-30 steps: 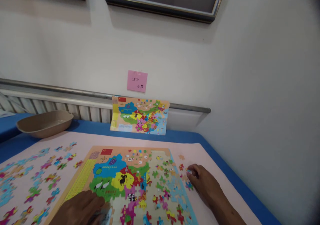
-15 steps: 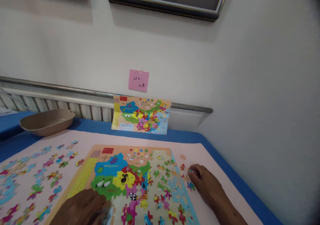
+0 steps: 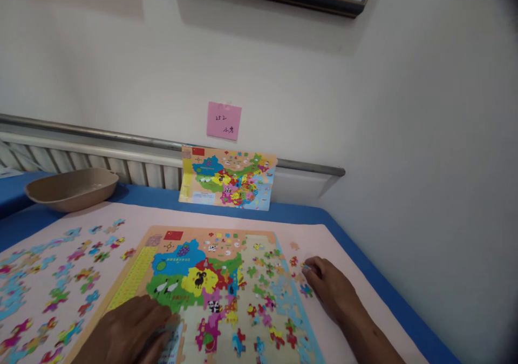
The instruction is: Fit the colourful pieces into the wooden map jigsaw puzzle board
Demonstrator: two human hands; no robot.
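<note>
A jigsaw puzzle of a map [image 3: 165, 299] lies partly assembled, its left part joined and loose pieces spread on its bare right part. My left hand [image 3: 131, 323] rests on its lower left, fingers loosely bent and lying on the surface, with nothing visible in them. Beyond the right edge, my right hand [image 3: 329, 285] has thumb and forefinger pinched together. At these fingertips shows a small light-blue bit of a puzzle piece, mostly hidden. Close by lie a red-patterned loose piece [image 3: 293, 261] and a multicoloured loose piece [image 3: 306, 290].
Many loose pieces [image 3: 56, 296] are scattered on the pink sheet [image 3: 157, 215] to the left. A printed reference map [image 3: 229, 183] leans against the wall at the back. A brown tray [image 3: 73, 196] stands at the back left. The blue table edge [image 3: 376, 283] runs along the right.
The view has tilted slightly, so the wall and table sit higher in the picture. My right hand has shifted a little left. My left hand stays on the puzzle.
</note>
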